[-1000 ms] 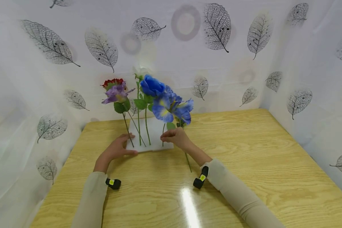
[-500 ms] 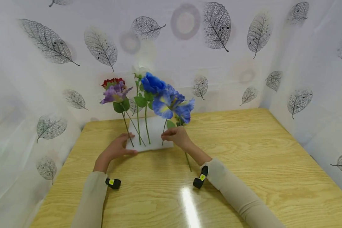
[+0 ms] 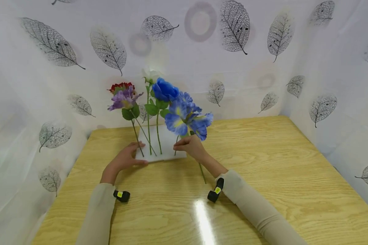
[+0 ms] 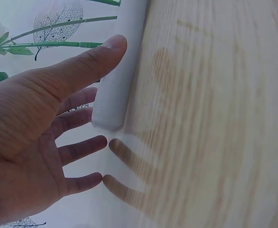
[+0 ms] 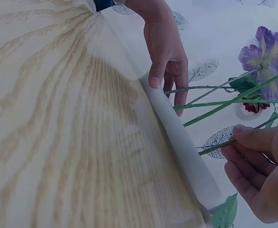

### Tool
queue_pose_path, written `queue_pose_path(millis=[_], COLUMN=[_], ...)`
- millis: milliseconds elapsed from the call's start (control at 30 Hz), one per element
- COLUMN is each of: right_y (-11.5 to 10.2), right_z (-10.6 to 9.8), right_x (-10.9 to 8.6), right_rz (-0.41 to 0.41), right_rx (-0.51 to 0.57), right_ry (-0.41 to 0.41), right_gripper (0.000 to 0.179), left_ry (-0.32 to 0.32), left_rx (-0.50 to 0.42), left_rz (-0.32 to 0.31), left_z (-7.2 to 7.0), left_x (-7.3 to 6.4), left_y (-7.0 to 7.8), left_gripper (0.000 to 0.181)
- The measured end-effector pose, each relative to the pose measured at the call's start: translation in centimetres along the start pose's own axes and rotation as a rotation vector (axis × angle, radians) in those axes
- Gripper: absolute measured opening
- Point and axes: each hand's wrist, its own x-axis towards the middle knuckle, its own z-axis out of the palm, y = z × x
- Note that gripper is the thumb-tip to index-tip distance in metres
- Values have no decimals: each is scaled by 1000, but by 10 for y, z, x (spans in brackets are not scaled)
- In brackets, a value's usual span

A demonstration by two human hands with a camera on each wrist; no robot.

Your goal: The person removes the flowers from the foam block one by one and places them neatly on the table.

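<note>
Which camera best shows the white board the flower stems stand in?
The head view: the white board shows most of its top there. The right wrist view gives mainly its front edge; the left wrist view, just that edge's end by the left hand.

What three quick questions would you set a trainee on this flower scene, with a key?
1. What is the right hand pinching?
2. True or false: the left hand is at the right end of the board.
3. Fill in two words: in the head view, the purple flower partly covers the ____.

Key:
1. A stem.
2. False; it is at the left end.
3. Red flower.
</note>
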Motion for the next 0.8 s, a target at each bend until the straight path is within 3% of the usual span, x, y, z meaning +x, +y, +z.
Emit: queue_pose_path(millis=[367, 467, 600, 800], right_y=[1, 0, 0, 0], right_z=[6, 6, 6, 6], right_x=[2, 0, 0, 1], right_rz=[-55, -36, -77, -138], right_rx=[6, -68, -154, -172], right_ry=[-35, -51, -63, -54], right_gripper=[17, 16, 14, 15], left_ry=[19, 23, 24, 26], left_rx=[14, 16, 16, 15], left_rz=[19, 22, 26, 28], left_z=[2, 2, 2, 2], left_x=[1, 1, 0, 1], left_y=[-3, -3, -3, -2], left_gripper=[86, 86, 86, 86])
